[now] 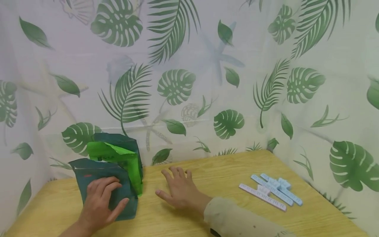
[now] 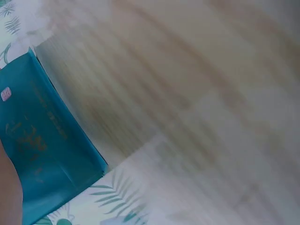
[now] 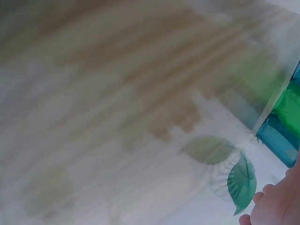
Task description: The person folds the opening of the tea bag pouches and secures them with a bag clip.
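A dark teal pouch [image 1: 97,177] lies on the wooden table [image 1: 207,171] at the left, its mouth spread to show a bright green lining [image 1: 118,158]. My left hand [image 1: 102,200] rests on the pouch's front panel with fingers spread and nearly straight. The left wrist view shows the teal pouch [image 2: 42,140] beside blurred tabletop. My right hand [image 1: 179,189] lies flat and open on the bare table just right of the pouch, holding nothing. In the right wrist view the fingertips [image 3: 276,206] show at the lower right corner, near the pouch's green and teal edge [image 3: 288,122].
Several pale blue and white ruler-like strips [image 1: 270,191] lie in a loose pile on the table's right side. A white curtain [image 1: 189,82] printed with green leaves hangs around the table at the back and both sides.
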A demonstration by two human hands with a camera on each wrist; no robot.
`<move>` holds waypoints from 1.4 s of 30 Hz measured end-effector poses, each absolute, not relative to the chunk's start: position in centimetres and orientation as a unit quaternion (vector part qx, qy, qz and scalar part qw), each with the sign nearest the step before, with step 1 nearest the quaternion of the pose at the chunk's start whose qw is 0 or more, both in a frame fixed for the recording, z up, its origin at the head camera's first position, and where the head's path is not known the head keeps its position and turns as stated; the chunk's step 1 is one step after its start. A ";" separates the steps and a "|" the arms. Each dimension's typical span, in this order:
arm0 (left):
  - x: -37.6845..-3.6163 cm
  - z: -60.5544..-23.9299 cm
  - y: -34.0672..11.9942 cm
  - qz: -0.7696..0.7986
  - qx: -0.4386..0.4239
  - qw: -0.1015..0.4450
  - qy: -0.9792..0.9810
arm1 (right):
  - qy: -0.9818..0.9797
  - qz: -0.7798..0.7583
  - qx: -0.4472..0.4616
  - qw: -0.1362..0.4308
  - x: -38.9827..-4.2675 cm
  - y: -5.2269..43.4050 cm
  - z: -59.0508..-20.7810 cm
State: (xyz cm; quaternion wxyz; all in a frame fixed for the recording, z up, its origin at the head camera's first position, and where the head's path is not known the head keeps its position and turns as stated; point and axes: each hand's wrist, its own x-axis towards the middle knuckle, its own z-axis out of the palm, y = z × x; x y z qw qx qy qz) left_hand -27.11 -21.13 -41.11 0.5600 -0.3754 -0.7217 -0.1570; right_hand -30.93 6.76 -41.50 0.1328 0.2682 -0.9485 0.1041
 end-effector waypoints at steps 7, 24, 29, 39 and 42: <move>-26.9 -41.2 -22.2 -0.146 -0.369 0.562 -0.725 | -0.948 0.104 0.270 0.133 -30.7 5.8 -41.8; -26.1 -41.5 -24.9 -0.145 -0.317 0.559 -0.752 | -0.942 0.109 0.293 0.125 -29.8 3.1 -41.5; -26.1 -41.2 -25.2 -0.140 -0.312 0.560 -0.754 | -0.941 0.099 0.293 0.136 -29.6 2.7 -41.3; -25.0 -41.6 -27.1 -0.120 -0.226 0.559 -0.789 | -0.939 0.091 0.312 0.115 -28.8 0.5 -41.5; -24.7 -41.2 -27.7 -0.139 -0.174 0.535 -0.815 | -0.937 0.077 0.319 0.119 -28.6 0.1 -41.4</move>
